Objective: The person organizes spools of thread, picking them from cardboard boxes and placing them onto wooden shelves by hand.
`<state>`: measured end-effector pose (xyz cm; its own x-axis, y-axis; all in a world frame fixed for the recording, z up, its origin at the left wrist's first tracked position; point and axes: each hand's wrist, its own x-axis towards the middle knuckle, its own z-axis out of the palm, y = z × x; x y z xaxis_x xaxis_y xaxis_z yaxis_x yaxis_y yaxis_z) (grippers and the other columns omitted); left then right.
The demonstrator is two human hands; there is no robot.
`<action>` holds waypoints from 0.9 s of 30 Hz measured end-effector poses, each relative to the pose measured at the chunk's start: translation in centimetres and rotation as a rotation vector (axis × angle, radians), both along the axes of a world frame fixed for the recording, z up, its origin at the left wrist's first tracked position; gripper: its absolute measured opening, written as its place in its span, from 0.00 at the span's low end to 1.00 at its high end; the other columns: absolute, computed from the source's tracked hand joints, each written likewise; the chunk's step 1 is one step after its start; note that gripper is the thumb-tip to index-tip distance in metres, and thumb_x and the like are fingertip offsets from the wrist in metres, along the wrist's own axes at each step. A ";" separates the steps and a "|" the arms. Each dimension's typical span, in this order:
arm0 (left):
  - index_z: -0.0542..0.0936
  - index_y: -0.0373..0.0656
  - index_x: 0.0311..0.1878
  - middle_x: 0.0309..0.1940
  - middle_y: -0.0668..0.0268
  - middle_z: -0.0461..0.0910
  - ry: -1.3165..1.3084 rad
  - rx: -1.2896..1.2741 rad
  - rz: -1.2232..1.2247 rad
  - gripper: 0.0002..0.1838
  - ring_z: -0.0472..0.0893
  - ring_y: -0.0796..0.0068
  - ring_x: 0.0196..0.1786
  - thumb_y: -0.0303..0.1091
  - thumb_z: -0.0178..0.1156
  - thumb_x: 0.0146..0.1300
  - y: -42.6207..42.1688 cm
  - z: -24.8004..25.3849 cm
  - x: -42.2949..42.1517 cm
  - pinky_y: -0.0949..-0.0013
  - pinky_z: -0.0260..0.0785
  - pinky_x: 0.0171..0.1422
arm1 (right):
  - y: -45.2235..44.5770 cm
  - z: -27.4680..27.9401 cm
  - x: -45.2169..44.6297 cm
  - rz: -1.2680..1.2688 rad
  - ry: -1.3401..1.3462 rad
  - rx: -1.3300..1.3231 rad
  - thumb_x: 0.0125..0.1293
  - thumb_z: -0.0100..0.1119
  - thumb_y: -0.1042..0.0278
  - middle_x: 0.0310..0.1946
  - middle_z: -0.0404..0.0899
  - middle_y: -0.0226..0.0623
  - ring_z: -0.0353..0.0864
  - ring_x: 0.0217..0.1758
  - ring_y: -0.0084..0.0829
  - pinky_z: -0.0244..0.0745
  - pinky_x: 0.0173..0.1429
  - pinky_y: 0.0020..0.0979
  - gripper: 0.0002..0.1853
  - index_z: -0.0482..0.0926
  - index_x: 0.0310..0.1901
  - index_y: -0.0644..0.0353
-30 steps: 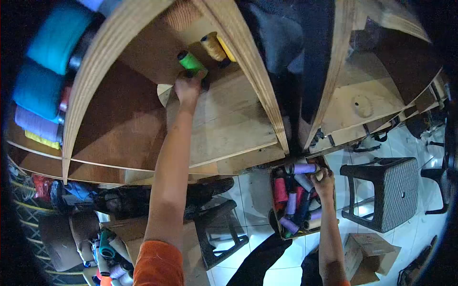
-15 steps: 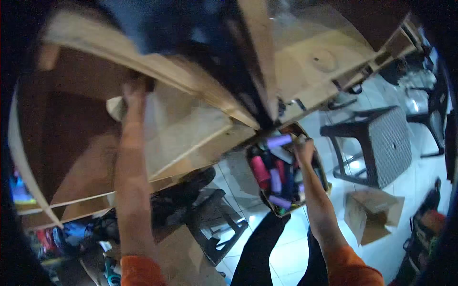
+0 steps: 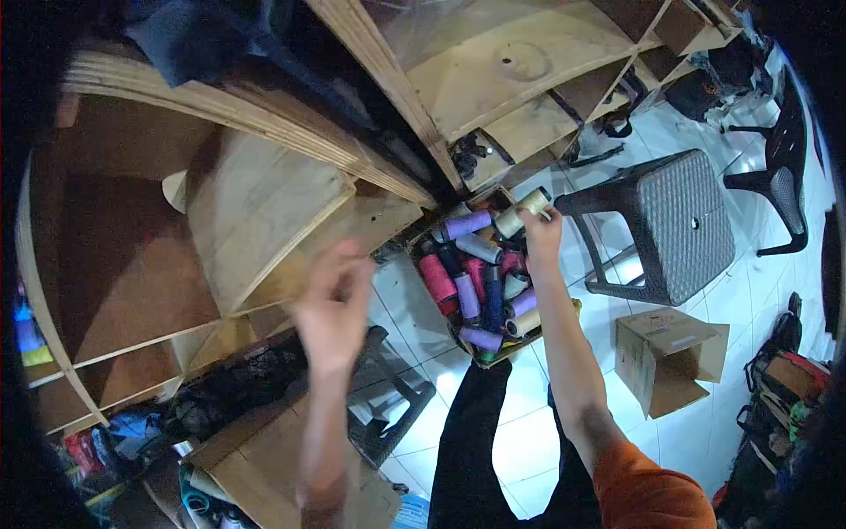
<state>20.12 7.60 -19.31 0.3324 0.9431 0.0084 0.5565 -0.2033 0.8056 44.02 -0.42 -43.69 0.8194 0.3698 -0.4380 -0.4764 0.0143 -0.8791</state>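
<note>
- Leftmost, the left hand (image 3: 333, 304) blurs; I cannot tell whether its fingers are parted.
- Cream spool (image 3: 522, 213): 2 o'clock from it, at the box's (image 3: 513, 351) 1 o'clock side, long axis 8 to 2.
- Right hand (image 3: 541, 231), nearer, is clamped on that spool.

Workroom or storeroom, apparently for sewing supplies, as indicated by open plywood shelving (image 3: 264, 203), a box (image 3: 515, 349) of coloured thread spools (image 3: 467, 300), a plastic stool (image 3: 683, 242) and a cardboard carton (image 3: 654, 344) on white floor tiles (image 3: 526, 428).
</note>
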 end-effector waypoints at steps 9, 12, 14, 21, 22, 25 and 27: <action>0.74 0.36 0.53 0.44 0.54 0.77 0.114 0.082 -0.324 0.21 0.81 0.64 0.46 0.26 0.64 0.55 -2.2 4.0 2.8 0.67 0.72 0.48 | -1.3 19.9 -6.8 0.616 0.097 0.490 0.51 0.67 0.85 0.47 0.78 0.42 0.78 0.51 0.31 0.73 0.53 0.28 0.30 0.66 0.56 0.64; 0.74 0.36 0.52 0.36 0.57 0.76 0.036 0.052 -0.262 0.22 0.79 0.61 0.36 0.29 0.67 0.53 0.0 5.1 2.1 0.64 0.72 0.41 | 1.7 20.4 -9.0 0.593 0.110 0.498 0.52 0.65 0.86 0.46 0.78 0.40 0.77 0.45 0.23 0.72 0.48 0.23 0.28 0.66 0.54 0.64; 0.74 0.36 0.53 0.39 0.57 0.77 0.016 0.022 -0.254 0.24 0.80 0.64 0.41 0.28 0.68 0.51 1.2 5.4 1.0 0.67 0.74 0.45 | 3.4 21.8 -8.9 0.629 0.134 0.566 0.53 0.65 0.85 0.47 0.79 0.40 0.78 0.46 0.24 0.72 0.50 0.24 0.30 0.65 0.58 0.63; 0.73 0.35 0.54 0.43 0.62 0.79 -0.074 -0.088 -0.164 0.24 0.77 0.78 0.49 0.20 0.65 0.51 4.2 5.9 -2.0 0.72 0.72 0.51 | 5.4 23.0 -10.6 0.773 0.139 0.715 0.55 0.64 0.85 0.52 0.76 0.44 0.76 0.54 0.31 0.73 0.59 0.31 0.37 0.58 0.66 0.62; 0.74 0.34 0.51 0.40 0.62 0.80 0.058 0.078 -0.251 0.21 0.78 0.78 0.46 0.19 0.63 0.51 4.9 5.6 -2.4 0.73 0.71 0.51 | 6.0 22.9 -11.0 0.802 0.103 0.739 0.56 0.63 0.85 0.54 0.74 0.45 0.75 0.57 0.31 0.71 0.62 0.33 0.36 0.58 0.65 0.62; 0.77 0.35 0.48 0.42 0.59 0.79 0.053 0.118 -0.216 0.20 0.80 0.71 0.45 0.22 0.65 0.48 6.6 5.6 -2.7 0.70 0.73 0.51 | 7.4 22.5 -13.2 0.798 0.203 0.777 0.56 0.62 0.86 0.54 0.74 0.45 0.74 0.57 0.31 0.70 0.63 0.33 0.36 0.58 0.65 0.62; 0.79 0.37 0.45 0.41 0.62 0.81 -0.046 -0.073 -0.051 0.16 0.80 0.75 0.45 0.25 0.67 0.51 7.3 6.6 -3.2 0.69 0.71 0.54 | 7.8 22.4 -13.2 0.807 0.169 0.745 0.56 0.61 0.86 0.54 0.75 0.44 0.75 0.58 0.30 0.70 0.64 0.33 0.32 0.61 0.62 0.63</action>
